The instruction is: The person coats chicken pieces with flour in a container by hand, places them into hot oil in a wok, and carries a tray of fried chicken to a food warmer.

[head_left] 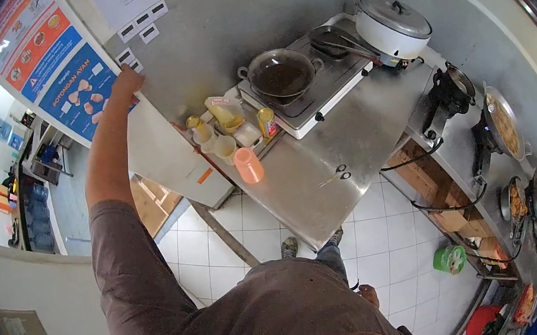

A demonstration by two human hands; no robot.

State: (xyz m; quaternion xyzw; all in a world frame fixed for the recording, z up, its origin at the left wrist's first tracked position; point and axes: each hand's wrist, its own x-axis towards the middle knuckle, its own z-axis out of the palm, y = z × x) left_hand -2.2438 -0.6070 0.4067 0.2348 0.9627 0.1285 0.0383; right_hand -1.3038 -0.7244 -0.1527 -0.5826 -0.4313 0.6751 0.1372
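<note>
My left hand [127,84] is raised to the upper left, its fingers closed round the edge of a white door-like panel [165,155]. On that panel, a blue and orange poster [71,85] hangs beside the hand. Low down by my side, my right hand [369,295] hangs near the trousers; its fingers are too small and partly hidden to read, and I see nothing held in it. Before me on the steel table [299,194] stand a pink cup [248,165] and a pair of scissors [337,174], both apart from my hands.
A wok [281,76] sits on the gas stove [314,104], near a large lidded white pot [393,23]. A yellow can [266,122] and cups stand in a tray at the left. Pans line the right counter [489,196]; a green bucket [449,259] stands on the tiled floor.
</note>
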